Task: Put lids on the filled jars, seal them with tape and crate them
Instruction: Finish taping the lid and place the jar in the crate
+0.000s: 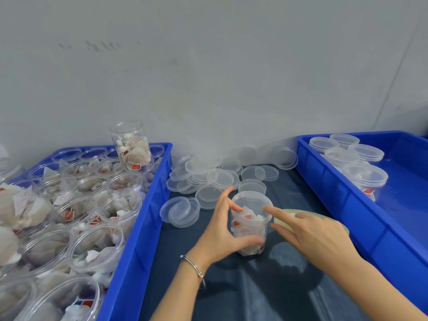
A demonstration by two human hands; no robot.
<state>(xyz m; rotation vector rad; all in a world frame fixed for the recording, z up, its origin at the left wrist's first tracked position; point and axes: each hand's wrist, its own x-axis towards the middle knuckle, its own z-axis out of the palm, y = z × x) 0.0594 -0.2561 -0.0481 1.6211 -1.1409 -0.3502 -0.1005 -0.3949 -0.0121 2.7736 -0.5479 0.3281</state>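
Left crate: big blue bin down the left side, packed with open clear jars of white sachets; one more jar stands on top at the back.
Right crate: blue bin on the right, lidded jars grouped at its far end.
Table cover: dark cloth between the two bins.
Loose lids: clear discs heaped at the back of the cloth.
Jar: upright mid-cloth, filled, lid on top.
Left hand: curled round the jar's side, thumb low, fingertips at the lid rim.
Right hand: fingers straight, forefinger tip touching the lid edge, gripping nothing.
Tape roll: pale ring, mostly hidden under the right hand.
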